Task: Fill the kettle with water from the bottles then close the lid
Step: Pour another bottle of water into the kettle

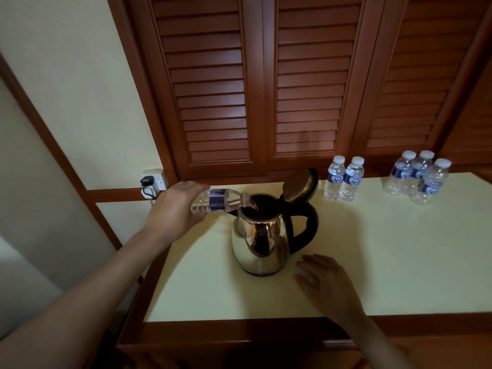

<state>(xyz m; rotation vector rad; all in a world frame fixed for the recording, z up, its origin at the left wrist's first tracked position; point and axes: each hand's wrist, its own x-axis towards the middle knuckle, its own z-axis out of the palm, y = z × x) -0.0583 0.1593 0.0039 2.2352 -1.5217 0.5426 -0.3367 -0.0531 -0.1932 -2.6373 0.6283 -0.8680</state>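
Note:
A shiny steel kettle (259, 241) with a black handle stands on the cream table (386, 249), its lid (299, 185) hinged up and open. My left hand (175, 209) grips a small clear water bottle (221, 201) tipped on its side, the mouth over the kettle's opening. My right hand (326, 282) rests flat on the table, fingers spread, just right of the kettle's base and touching nothing else. Two capped bottles (343, 179) stand behind the kettle, and three more (418, 178) stand further right.
Dark wooden louvred doors (266, 83) rise behind the table. A wall socket with a black plug (151, 182) sits at the left, beside the table's back corner. The table's wooden front edge (239, 328) runs below my arms.

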